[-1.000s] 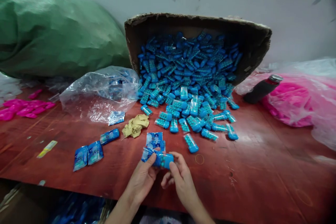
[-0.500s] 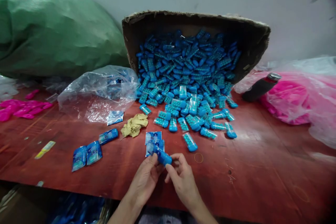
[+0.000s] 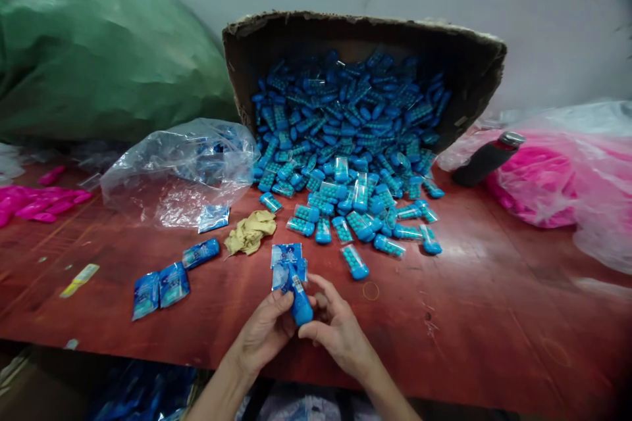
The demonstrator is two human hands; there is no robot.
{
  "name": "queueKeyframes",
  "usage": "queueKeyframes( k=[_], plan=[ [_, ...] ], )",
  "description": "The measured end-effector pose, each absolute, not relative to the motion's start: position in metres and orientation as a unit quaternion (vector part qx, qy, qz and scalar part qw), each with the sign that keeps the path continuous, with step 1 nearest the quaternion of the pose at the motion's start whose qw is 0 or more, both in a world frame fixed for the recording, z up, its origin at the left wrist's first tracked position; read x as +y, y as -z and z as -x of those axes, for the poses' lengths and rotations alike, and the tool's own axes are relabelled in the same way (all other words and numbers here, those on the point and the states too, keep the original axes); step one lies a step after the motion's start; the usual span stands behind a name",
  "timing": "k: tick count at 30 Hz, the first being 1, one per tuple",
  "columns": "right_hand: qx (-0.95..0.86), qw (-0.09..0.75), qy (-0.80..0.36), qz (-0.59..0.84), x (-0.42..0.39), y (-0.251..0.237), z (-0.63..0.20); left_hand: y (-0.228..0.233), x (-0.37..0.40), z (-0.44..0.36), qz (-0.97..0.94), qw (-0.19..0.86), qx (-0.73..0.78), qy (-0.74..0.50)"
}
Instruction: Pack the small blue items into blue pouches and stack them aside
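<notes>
Between my hands is a small blue container (image 3: pixel 301 309), its rounded blue end tilted toward me and a printed blue wrapper at its far end. My left hand (image 3: pixel 269 329) grips its left side, thumb on top. Curled around the right side, my right hand (image 3: pixel 338 325) has its thumb at the rounded end; its other fingertips are partly hidden. Just beyond lie flat printed blue wrappers (image 3: pixel 286 253). Two blue packets (image 3: pixel 174 284) and a wrapped blue container (image 3: pixel 201 253) rest to the left. A clear container of turquoise balls (image 3: pixel 354 262) lies to the right.
A cardboard box (image 3: pixel 365 23) on its side spills many blue-capped containers (image 3: pixel 360 191) onto the red table (image 3: pixel 469 329). Around it are a clear plastic bag (image 3: pixel 148 171), crumpled yellowish paper (image 3: pixel 251 232), a dark bottle (image 3: pixel 486 161), pink pieces in bags (image 3: pixel 538 177) and a green sack (image 3: pixel 108 59).
The container has turned so its rounded end points more toward me. My right hand has moved slightly lower around it. The whole view has shifted a little.
</notes>
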State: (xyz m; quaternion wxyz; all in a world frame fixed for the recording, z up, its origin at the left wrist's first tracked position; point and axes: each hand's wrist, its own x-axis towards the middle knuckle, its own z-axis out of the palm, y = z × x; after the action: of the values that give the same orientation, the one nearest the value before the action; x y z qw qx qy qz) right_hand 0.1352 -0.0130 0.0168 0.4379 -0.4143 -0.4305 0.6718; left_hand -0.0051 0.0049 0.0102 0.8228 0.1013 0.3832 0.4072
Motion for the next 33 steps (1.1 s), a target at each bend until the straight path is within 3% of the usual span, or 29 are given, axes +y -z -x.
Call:
queueKeyframes(
  k=[8,16,22,33],
  plan=[
    [-0.499,0.400,-0.621,0.454,-0.008,-0.019,-0.140,-0.012,0.006,0.002,-0.115,0.818,0.374,-0.421],
    [-0.643,0.406,-0.417,0.498,-0.015,-0.018,-0.136,-0.029,0.009,-0.009,-0.107,0.774,0.431,-0.452],
    [-0.603,0.404,-0.476,0.497,-0.014,-0.007,-0.138,-0.017,0.005,0.004,-0.097,0.808,0.383,-0.437],
    [-0.622,0.368,-0.480,0.498,-0.004,-0.010,-0.152,-0.010,0.001,0.007,-0.102,0.831,0.374,-0.398]
  ],
)
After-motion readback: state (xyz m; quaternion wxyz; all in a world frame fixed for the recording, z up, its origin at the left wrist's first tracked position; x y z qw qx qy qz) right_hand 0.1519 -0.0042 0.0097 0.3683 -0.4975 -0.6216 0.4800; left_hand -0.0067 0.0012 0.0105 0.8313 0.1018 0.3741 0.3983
